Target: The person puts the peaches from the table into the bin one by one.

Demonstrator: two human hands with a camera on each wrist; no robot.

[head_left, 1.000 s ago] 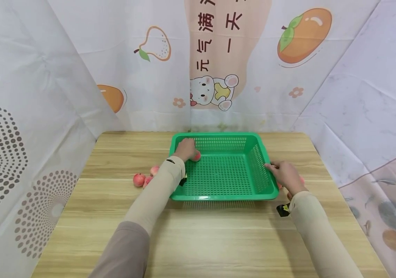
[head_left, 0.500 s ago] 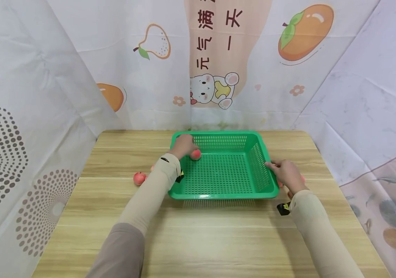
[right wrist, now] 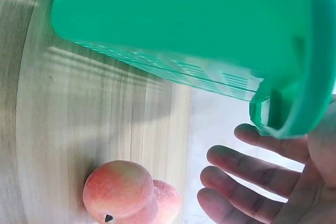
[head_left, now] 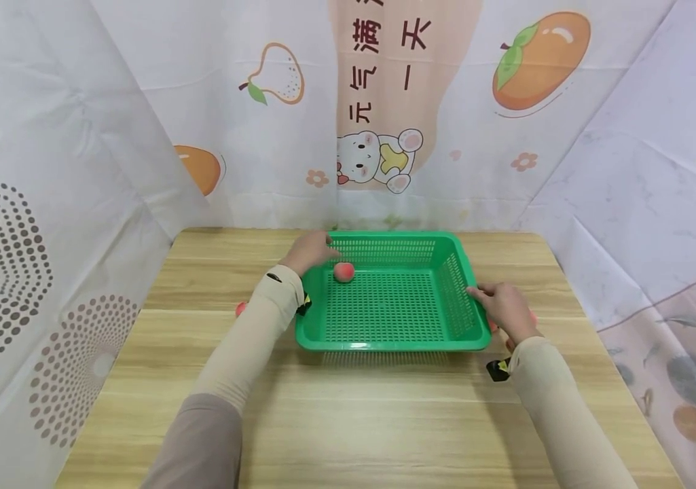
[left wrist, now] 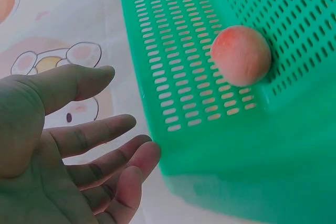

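A peach [head_left: 344, 272] lies in the back left corner of a green perforated basket [head_left: 393, 346]. My left hand [head_left: 312, 250] is over the basket's back left rim, apart from the peach [left wrist: 241, 56]. In the left wrist view its fingers are spread and hold nothing. My right hand [head_left: 506, 309] holds the basket's right rim, thumb over the edge and fingers on the outer side. Below that hand, a pair of peaches [right wrist: 119, 190] rests on the table, partly covered by the hand in the head view.
Another peach [head_left: 241, 309] shows on the wooden table [head_left: 348, 421] to the left, mostly hidden behind my left sleeve. A printed curtain [head_left: 250, 170] hangs along the table's back edge, with more cloth at both sides.
My left hand has let go of the peach in the basket and moved left, away from it. My left forearm now covers more of the peaches on the left. The right hand stays put.
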